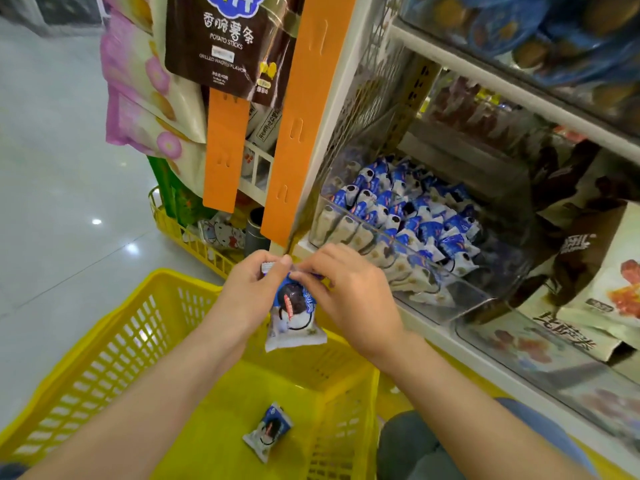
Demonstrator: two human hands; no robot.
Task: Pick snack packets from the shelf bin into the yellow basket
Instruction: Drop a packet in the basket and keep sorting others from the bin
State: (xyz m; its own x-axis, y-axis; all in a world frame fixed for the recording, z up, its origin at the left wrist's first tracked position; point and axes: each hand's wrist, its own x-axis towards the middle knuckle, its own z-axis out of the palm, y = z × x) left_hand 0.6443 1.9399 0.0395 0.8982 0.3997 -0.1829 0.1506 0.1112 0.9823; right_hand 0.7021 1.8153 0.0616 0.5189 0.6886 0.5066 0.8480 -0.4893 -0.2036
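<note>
A blue-and-white snack packet hangs upright above the yellow basket. My left hand pinches its top left corner and my right hand pinches its top right edge. One more packet of the same kind lies flat on the basket's floor. The clear shelf bin to the right holds several packets of this kind standing in rows.
A second yellow basket with goods stands behind on the floor. Orange hanging strips with large snack bags hang at the shelf's end. Boxed snacks fill the shelf to the right. A knee shows beside the basket.
</note>
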